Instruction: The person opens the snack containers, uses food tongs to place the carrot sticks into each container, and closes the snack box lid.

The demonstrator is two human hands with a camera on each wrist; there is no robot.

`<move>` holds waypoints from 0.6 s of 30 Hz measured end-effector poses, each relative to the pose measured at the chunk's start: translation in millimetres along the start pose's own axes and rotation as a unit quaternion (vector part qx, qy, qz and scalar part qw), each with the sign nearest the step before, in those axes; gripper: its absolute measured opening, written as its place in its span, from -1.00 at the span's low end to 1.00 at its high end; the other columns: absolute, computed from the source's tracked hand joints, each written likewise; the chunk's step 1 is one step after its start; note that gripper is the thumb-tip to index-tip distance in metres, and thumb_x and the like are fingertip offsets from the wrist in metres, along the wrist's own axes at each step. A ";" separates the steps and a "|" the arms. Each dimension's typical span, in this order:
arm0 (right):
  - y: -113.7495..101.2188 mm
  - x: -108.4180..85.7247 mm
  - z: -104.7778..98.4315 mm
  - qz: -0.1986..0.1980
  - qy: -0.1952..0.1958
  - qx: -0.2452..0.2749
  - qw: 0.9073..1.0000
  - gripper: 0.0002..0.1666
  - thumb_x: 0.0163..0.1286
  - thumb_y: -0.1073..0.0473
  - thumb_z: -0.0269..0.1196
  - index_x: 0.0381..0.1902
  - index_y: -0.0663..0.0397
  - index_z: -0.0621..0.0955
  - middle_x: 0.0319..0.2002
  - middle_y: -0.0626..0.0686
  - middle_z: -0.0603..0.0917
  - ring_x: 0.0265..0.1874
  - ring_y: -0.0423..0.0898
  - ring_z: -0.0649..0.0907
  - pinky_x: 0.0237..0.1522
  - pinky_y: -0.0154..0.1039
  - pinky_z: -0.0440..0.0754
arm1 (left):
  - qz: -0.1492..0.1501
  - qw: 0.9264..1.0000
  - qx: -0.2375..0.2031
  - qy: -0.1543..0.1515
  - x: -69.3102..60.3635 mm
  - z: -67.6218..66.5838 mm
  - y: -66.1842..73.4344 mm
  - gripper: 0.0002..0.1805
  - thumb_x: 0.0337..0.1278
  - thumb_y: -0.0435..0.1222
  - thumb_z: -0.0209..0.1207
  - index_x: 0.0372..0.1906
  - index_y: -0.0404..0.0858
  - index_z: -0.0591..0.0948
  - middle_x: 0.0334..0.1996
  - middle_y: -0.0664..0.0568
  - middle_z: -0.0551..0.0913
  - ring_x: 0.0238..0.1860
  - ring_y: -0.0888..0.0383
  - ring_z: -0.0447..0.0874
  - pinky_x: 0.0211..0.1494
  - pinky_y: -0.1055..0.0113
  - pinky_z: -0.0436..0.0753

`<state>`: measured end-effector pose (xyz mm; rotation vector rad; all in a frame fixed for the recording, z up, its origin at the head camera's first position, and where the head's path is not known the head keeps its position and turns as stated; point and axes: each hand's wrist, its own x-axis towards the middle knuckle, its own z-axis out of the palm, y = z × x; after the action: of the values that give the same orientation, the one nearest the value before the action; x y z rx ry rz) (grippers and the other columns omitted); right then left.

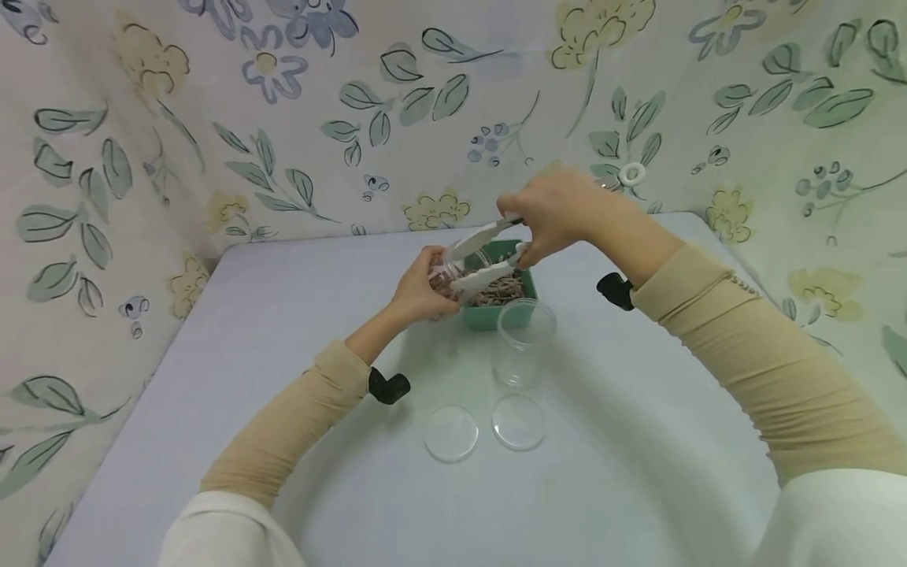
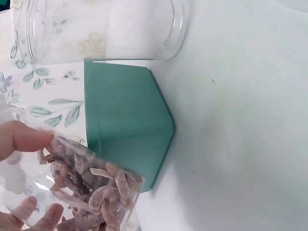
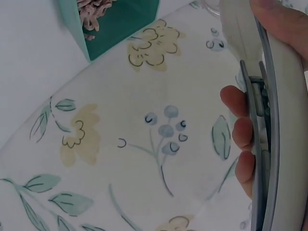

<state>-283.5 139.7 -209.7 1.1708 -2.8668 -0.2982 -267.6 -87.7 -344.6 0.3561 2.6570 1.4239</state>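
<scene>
My left hand [image 1: 425,290] grips a clear jar [image 2: 79,187] that lies tilted and holds several brownish-pink curled strips [image 2: 103,197], at the left side of a green container [image 1: 485,317]. In my right hand [image 1: 556,211] are white tongs [image 1: 485,277], the fingers wrapped round the handles in the right wrist view. The tongs' two arms reach down to the jar, one at its mouth and one along its side. More strips [image 1: 501,291] lie in the green container.
A second clear jar [image 1: 523,346] stands upright in front of the green container. Two clear round lids [image 1: 451,433] lie side by side nearer the front. Floral cloth [image 1: 425,118] hangs behind the table [image 1: 319,291].
</scene>
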 end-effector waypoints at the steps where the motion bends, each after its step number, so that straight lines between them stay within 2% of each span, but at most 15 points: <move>1: 0.2 -0.2 -1.0 0.002 0.000 0.003 1.000 -0.31 -0.08 -0.20 0.47 -0.08 0.06 0.54 -0.47 0.00 0.66 -0.50 -0.02 0.58 -0.47 -0.11 0.58 | -0.004 1.000 -0.011 -0.002 -1.3 -0.5 -1.9 -0.06 -0.24 -0.48 0.39 0.37 -0.23 0.23 0.32 -0.14 0.34 0.35 -0.11 0.25 0.33 -0.03 0.35; 4: 2.3 -2.6 -3.0 0.014 -0.005 0.029 0.999 -0.29 -0.07 -0.21 0.46 -0.07 0.06 0.52 -0.42 0.02 0.66 -0.44 0.00 0.59 -0.44 -0.10 0.57 | -0.017 0.998 -0.066 -0.011 -3.8 -1.2 -9.4 -0.08 -0.24 -0.50 0.36 0.35 -0.22 0.21 0.32 -0.13 0.32 0.38 -0.13 0.18 0.35 -0.06 0.31; 6: 4.8 -5.7 -3.6 0.029 -0.006 0.058 0.998 -0.24 -0.07 -0.23 0.46 -0.02 0.09 0.50 -0.35 0.04 0.66 -0.37 0.02 0.59 -0.39 -0.07 0.57 | -0.031 0.993 -0.113 -0.016 -5.1 -0.7 -14.6 -0.10 -0.21 -0.53 0.34 0.34 -0.25 0.19 0.31 -0.14 0.29 0.39 -0.16 0.17 0.37 -0.07 0.28; 8: 8.3 -9.3 -4.1 0.055 -0.004 0.087 0.995 -0.17 -0.07 -0.27 0.46 0.02 0.11 0.47 -0.27 0.08 0.65 -0.31 0.04 0.58 -0.36 -0.05 0.56 | -0.051 0.981 -0.185 -0.023 -7.3 -0.4 -20.8 -0.13 -0.17 -0.57 0.28 0.33 -0.26 0.15 0.33 -0.17 0.24 0.40 -0.19 0.14 0.39 -0.05 0.26; 11: 16.0 -14.8 -3.6 0.103 0.006 0.131 0.986 -0.04 -0.08 -0.33 0.46 0.11 0.14 0.40 -0.15 0.13 0.62 -0.25 0.05 0.57 -0.29 -0.02 0.55 | -0.080 0.951 -0.298 -0.031 -11.9 0.1 -30.6 -0.15 -0.09 -0.65 0.18 0.32 -0.26 0.07 0.36 -0.19 0.15 0.40 -0.19 0.13 0.41 0.01 0.22; 13: 21.2 -17.8 -2.0 0.131 0.017 0.152 0.980 0.01 -0.08 -0.35 0.45 0.15 0.16 0.37 -0.11 0.15 0.62 -0.23 0.07 0.58 -0.25 0.01 0.56 | -0.083 0.932 -0.351 -0.033 -15.6 0.3 -37.6 -0.15 -0.11 -0.71 0.12 0.31 -0.25 0.04 0.39 -0.20 0.12 0.39 -0.14 0.14 0.41 0.05 0.23; 15: 26.0 -20.2 0.4 0.149 0.027 0.166 0.974 0.05 -0.08 -0.37 0.45 0.17 0.17 0.36 -0.10 0.17 0.62 -0.22 0.08 0.58 -0.21 0.03 0.56 | -0.075 0.926 -0.369 -0.033 -18.2 0.8 -44.1 -0.14 -0.14 -0.76 0.10 0.30 -0.24 0.06 0.39 -0.20 0.13 0.35 -0.09 0.19 0.37 0.11 0.27; 18: 31.0 -23.1 4.9 0.168 0.035 0.172 0.970 0.07 -0.09 -0.38 0.45 0.18 0.18 0.36 -0.08 0.17 0.60 -0.20 0.10 0.58 -0.20 0.05 0.55 | -0.062 0.924 -0.376 -0.032 -21.3 2.4 -50.5 -0.15 -0.19 -0.79 0.09 0.27 -0.25 0.09 0.40 -0.20 0.17 0.32 -0.05 0.24 0.31 0.19 0.33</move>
<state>-288.8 178.3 -207.6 0.6789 -3.0592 0.2554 -254.4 -118.1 -388.3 0.1423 1.8287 2.1680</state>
